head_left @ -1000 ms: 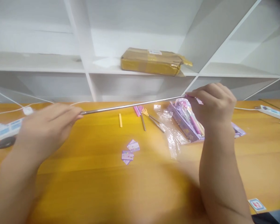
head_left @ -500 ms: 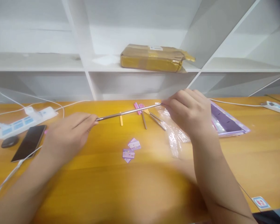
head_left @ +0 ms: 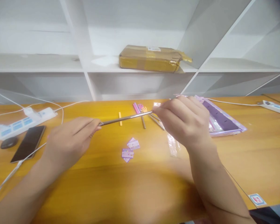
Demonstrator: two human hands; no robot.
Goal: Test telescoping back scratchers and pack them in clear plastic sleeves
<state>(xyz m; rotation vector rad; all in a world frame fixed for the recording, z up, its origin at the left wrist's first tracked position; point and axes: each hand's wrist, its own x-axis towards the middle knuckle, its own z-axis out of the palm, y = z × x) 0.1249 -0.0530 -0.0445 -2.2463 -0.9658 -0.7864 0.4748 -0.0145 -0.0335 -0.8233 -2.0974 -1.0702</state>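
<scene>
A thin silver metal rod (head_left: pixel 126 118) spans the gap between my hands above the wooden table, its right end slightly higher. My left hand (head_left: pixel 74 140) pinches the left end, and my right hand (head_left: pixel 184 119) grips the right end. Behind the rod lie a yellow stick (head_left: pixel 120 119), a pink piece (head_left: pixel 136 108) and small hand-shaped heads, one orange (head_left: pixel 144 109), with metal rods. Several small purple cards (head_left: pixel 128 153) rest nearer to me. Clear plastic wrapping (head_left: pixel 172 145) is partly hidden under my right hand.
An open purple box (head_left: pixel 226 119) stands at the right. At the left are a power strip (head_left: pixel 25 123), a phone (head_left: pixel 29 143), a black mouse (head_left: pixel 9 142) and white cables. A taped parcel (head_left: pixel 151 59) sits on the shelf behind.
Both hands have come slightly closer together, with the rod still between them. My right hand has moved a little left and down.
</scene>
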